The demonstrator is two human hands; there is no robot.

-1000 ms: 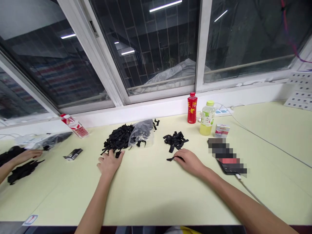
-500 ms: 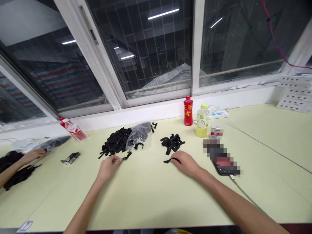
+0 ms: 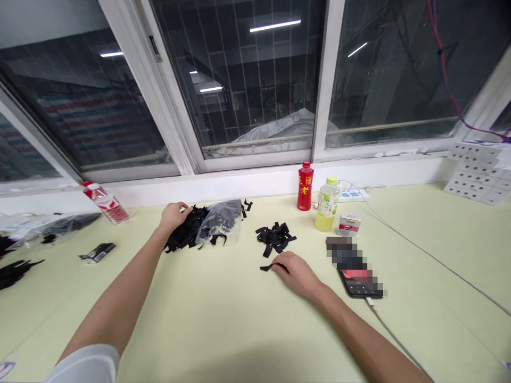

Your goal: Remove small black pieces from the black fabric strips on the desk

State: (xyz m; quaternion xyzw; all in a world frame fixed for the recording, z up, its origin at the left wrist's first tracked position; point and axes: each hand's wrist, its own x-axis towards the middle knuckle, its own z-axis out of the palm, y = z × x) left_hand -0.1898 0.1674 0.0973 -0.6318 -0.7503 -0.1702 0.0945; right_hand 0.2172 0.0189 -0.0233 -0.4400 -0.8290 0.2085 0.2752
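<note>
Faces a pale yellow-green tabletop (image 3: 223, 319) set against a white sill (image 3: 263, 183), under white-framed sliding windows (image 3: 157, 90) with bright tube lights showing in dark glass. To the right, has a red bottle (image 3: 305, 186), a yellow-capped bottle (image 3: 326, 207), a small box (image 3: 348, 226) and a phone (image 3: 355, 290) on a cable (image 3: 383, 324). With the right hand (image 3: 293, 270), pinches a black fabric strip (image 3: 266, 268) between closed fingertips, just on the near side of the small heap (image 3: 275, 238). With the left hand (image 3: 172, 215), reaches to the far left edge of the large heap (image 3: 186, 230), near a clear plastic bag (image 3: 223, 219); impossible to tell if gripping a strip there.
</note>
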